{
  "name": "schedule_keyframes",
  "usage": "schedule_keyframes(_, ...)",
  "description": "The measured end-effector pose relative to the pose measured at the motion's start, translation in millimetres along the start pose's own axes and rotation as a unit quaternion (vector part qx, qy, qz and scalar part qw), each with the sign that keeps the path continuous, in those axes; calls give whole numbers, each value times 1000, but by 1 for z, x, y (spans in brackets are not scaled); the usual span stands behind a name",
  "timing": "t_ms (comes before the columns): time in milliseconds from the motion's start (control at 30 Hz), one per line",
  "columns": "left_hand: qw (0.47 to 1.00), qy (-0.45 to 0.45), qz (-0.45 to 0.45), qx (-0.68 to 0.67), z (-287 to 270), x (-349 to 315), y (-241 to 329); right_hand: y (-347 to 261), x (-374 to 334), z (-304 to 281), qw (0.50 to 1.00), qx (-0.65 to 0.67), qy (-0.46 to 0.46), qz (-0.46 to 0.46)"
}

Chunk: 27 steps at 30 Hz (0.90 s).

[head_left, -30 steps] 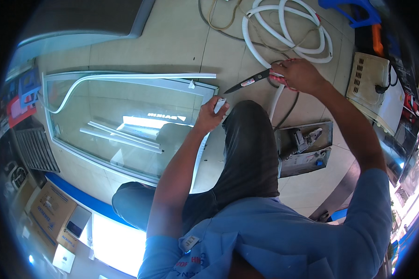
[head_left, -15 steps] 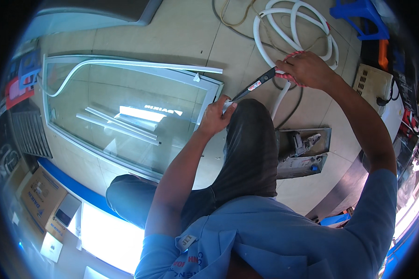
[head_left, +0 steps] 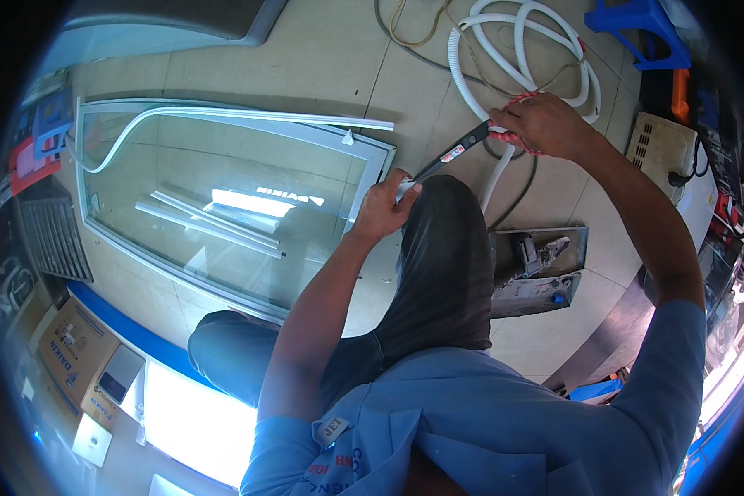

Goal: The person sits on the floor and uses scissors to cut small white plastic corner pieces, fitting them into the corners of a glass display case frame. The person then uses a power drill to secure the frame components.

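Note:
My right hand (head_left: 546, 124) is closed around the red handles of a pair of scissors (head_left: 471, 137) with dark blades. The blades slant down and left, their tip reaching my left hand (head_left: 383, 208) beside my raised knee. Between the thumb and fingers of that hand is a small white piece (head_left: 404, 191), at the scissor tip; its full shape is hidden. To the left lies a framed glass panel (head_left: 365, 188) on the floor. A long white strip (head_left: 248, 112) curves along its far edge, and a few short white strips (head_left: 215, 221) rest on the glass.
A coil of white corrugated hose (head_left: 456, 62) and thin cables lie at the far right, near a blue plastic stool (head_left: 641, 29). An open metal case with tools (head_left: 541, 293) sits right of my leg. Cardboard boxes (head_left: 74, 351) stand at the left.
Almost nothing has moved. The scissor blades and the white piece in my left hand have shifted very slightly; both hands keep their grip.

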<state>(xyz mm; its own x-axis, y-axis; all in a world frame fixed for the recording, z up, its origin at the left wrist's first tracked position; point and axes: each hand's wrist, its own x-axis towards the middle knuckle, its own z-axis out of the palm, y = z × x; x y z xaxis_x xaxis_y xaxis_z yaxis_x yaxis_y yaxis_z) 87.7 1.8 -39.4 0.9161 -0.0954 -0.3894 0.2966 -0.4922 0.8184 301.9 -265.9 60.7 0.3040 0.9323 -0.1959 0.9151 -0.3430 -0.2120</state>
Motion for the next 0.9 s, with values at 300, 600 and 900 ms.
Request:
schedule_keyframes(300, 1000, 11, 11, 16, 9, 8, -6, 5, 17, -6, 996, -45, -76, -20)
schedule_keyframes(600, 999, -1, -13, 53, 14, 20, -14, 28, 56, -4, 988, -39, -140, -56)
schedule_keyframes(900, 994, 95, 35, -36, -16, 23, -36, 49, 51, 20, 982, 126, -18, 139)
